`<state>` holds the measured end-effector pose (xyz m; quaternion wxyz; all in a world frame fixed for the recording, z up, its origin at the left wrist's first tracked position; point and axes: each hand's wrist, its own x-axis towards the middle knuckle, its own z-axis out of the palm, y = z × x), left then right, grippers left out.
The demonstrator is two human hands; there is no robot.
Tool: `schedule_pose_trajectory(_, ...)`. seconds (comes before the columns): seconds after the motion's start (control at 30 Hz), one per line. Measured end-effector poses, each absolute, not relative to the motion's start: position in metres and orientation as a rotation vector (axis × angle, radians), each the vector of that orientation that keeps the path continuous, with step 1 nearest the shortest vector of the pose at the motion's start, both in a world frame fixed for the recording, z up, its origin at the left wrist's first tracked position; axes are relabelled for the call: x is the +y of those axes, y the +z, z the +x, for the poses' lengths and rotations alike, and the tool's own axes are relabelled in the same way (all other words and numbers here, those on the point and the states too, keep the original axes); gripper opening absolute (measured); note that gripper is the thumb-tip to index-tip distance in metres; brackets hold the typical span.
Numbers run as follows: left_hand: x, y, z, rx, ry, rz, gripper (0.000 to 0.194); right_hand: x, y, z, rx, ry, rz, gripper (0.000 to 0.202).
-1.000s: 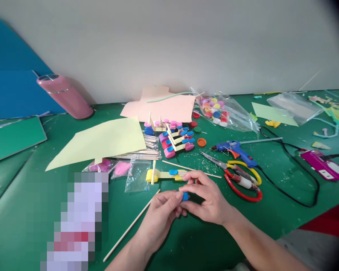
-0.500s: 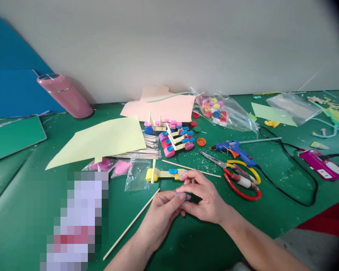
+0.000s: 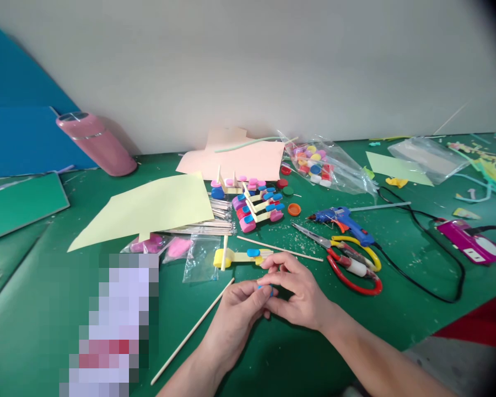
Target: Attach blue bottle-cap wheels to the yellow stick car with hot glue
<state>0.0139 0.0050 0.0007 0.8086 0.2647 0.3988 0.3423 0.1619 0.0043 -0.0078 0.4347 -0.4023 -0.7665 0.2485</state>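
Note:
Between the fingertips of both hands is a small blue piece, mostly covered, so its exact shape cannot be made out. My left hand is closed on it with thumb and forefinger. From the other side my right hand pinches it, the upper fingers bent over it. Just beyond the fingers lies a small model of pale wooden stick with yellow ends, a blue oval on top and a stick standing at its left end. A thin wooden stick lies left of my left hand, another wooden stick behind my right.
Several similar models stand together farther back. To the right are pliers, a blue glue gun with its cord, and a purple power strip. A bag of bottle caps, yellow paper and a pink flask lie behind.
Both hands stay nearly in place, with the fingers shifting slightly around the blue piece. The view has tilted a little; the things on the table have not moved.

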Motion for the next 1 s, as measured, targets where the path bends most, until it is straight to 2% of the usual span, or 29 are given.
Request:
schedule_pose_trajectory(0.63, 0.0038, 0.0024, 0.0145, 0.918, 0.726, 0.563, 0.017, 0.0051, -0.0082, 0.1601, -1.921, 0.593, -1.021, 0.022)
schedule_pose_trajectory(1.0, 0.0035, 0.0011, 0.0129, 0.903, 0.741, 0.562, 0.024, 0.0066, -0.0061, 0.1619, -1.887, 0.61, -1.016, 0.019)
